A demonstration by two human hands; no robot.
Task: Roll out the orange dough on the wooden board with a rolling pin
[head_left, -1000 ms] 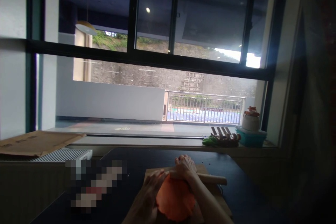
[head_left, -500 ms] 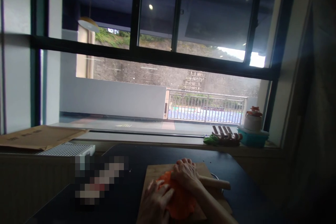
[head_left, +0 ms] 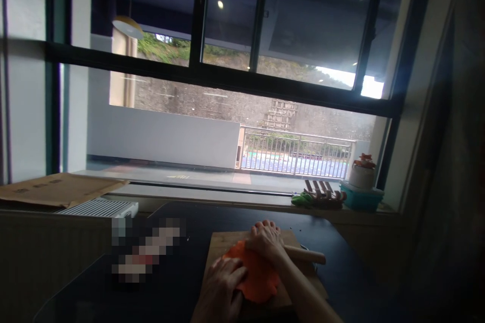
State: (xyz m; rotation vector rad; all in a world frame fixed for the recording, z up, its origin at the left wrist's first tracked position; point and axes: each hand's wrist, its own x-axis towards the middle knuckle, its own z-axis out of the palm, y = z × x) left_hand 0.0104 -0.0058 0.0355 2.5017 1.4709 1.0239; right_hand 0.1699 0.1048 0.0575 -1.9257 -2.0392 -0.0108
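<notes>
Between left hand (head_left: 224, 280) and right hand (head_left: 267, 240): orange sheet (head_left: 260, 280); left unclenched, right's grip unclear.

Orange sheet (head_left: 261, 277): left margin under the left hand (head_left: 223, 280), upper part under the right hand (head_left: 267, 241). Wooden pin (head_left: 308, 254): near end hidden behind the right wrist. Board (head_left: 223, 238): partly covered by sheet and arms. Both forearms: cut off below. Brown envelope (head_left: 60, 187): cropped at left. Blurred patch (head_left: 147, 252) on the table (head_left: 182, 287): contents unreadable. Dark specks (head_left: 300, 229): too small to identify.
</notes>
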